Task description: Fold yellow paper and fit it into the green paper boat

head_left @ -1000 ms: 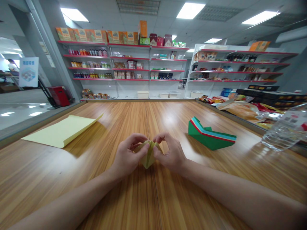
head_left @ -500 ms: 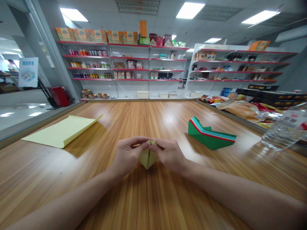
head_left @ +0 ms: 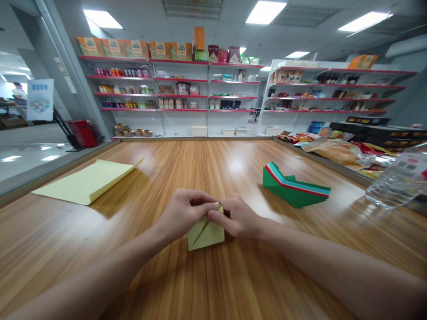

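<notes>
A small piece of folded yellow paper (head_left: 207,234) is between my hands at the middle of the wooden table (head_left: 167,275). Its near corner points down and left, and a slanting seam runs up its face. My left hand (head_left: 187,211) pinches the upper edge between thumb and fingers. From the other side, my right hand (head_left: 238,217) grips the same edge, its thumb lying close to the left thumb. The fingertips hide the paper's far end. To the right stands a green folded paper piece (head_left: 290,191) with blue, white and red stripes.
A larger yellow sheet (head_left: 86,180) with curled edges lies at the left. A clear plastic bottle (head_left: 393,182) and snack packets (head_left: 333,151) are along the right edge. Beyond the table stand stocked shelves (head_left: 180,95).
The folded yellow paper has turned, its near tip swinging left, and more of its face shows. Both hands have come slightly nearer, still gripping it.
</notes>
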`<move>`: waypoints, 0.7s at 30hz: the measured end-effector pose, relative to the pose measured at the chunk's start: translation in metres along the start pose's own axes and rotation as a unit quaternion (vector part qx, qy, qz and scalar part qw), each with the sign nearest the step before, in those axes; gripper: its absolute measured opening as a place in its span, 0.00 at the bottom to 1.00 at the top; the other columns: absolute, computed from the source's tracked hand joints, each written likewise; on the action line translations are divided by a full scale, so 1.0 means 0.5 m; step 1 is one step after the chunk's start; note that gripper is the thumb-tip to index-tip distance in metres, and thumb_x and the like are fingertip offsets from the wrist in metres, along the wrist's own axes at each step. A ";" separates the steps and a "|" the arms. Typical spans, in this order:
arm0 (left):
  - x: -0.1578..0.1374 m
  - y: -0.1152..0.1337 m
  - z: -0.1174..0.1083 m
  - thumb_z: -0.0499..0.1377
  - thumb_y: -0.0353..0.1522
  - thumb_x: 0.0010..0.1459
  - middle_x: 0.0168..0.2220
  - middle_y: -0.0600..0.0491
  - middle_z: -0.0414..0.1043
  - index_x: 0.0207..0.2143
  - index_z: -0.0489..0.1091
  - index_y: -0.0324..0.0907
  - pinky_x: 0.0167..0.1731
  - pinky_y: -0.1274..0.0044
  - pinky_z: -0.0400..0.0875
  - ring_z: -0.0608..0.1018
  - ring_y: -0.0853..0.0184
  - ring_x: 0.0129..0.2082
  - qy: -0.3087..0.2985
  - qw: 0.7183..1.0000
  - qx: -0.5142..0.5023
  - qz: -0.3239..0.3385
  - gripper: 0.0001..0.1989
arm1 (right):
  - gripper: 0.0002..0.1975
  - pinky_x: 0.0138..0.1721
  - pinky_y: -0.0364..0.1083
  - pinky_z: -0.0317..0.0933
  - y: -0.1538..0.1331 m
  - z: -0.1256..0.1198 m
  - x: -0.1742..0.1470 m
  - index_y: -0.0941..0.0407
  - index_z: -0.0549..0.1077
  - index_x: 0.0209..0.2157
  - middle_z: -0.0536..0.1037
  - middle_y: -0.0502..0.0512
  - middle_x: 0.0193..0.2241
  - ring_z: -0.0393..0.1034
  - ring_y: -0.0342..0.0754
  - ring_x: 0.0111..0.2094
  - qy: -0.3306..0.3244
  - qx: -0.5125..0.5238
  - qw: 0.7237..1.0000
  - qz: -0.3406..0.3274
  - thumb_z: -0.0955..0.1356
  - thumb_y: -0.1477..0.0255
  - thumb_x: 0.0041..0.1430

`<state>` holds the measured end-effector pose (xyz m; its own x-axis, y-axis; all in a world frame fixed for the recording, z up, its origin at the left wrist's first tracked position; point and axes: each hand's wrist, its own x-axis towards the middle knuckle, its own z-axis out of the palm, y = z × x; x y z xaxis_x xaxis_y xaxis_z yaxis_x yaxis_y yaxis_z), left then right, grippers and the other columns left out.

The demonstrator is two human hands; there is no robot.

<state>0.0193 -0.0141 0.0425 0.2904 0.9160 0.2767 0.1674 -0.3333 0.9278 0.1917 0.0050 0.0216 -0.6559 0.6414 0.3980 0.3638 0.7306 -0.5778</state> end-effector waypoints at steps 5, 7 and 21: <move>0.006 -0.009 -0.003 0.63 0.31 0.47 0.25 0.50 0.78 0.26 0.78 0.41 0.25 0.79 0.70 0.77 0.66 0.25 0.012 0.999 -0.012 -0.049 0.04 | 0.28 0.14 0.37 0.47 0.008 -0.002 0.004 0.59 0.62 0.13 0.63 0.48 0.10 0.56 0.37 0.13 -0.091 0.087 0.988 0.088 0.58 0.57 0.62; 0.006 -0.013 -0.002 0.64 0.32 0.46 0.25 0.48 0.78 0.26 0.78 0.40 0.24 0.78 0.70 0.77 0.65 0.25 0.034 0.996 -0.029 -0.072 0.05 | 0.31 0.13 0.37 0.48 0.009 -0.003 0.005 0.59 0.62 0.11 0.63 0.49 0.08 0.56 0.37 0.11 -0.092 0.107 0.984 0.109 0.56 0.55 0.62; 0.017 -0.007 -0.034 0.63 0.31 0.44 0.23 0.49 0.77 0.24 0.78 0.40 0.21 0.78 0.68 0.76 0.65 0.22 -0.007 0.998 0.010 -0.060 0.04 | 0.29 0.13 0.38 0.43 0.015 0.006 0.003 0.59 0.61 0.13 0.59 0.47 0.11 0.52 0.36 0.13 -0.035 0.169 0.982 0.074 0.59 0.52 0.58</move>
<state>0.0050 -0.0014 0.0459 0.2800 0.9465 0.1604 0.2204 -0.2260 0.9489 0.1916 0.0106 0.0156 -0.6603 0.7083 0.2498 0.2258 0.5044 -0.8335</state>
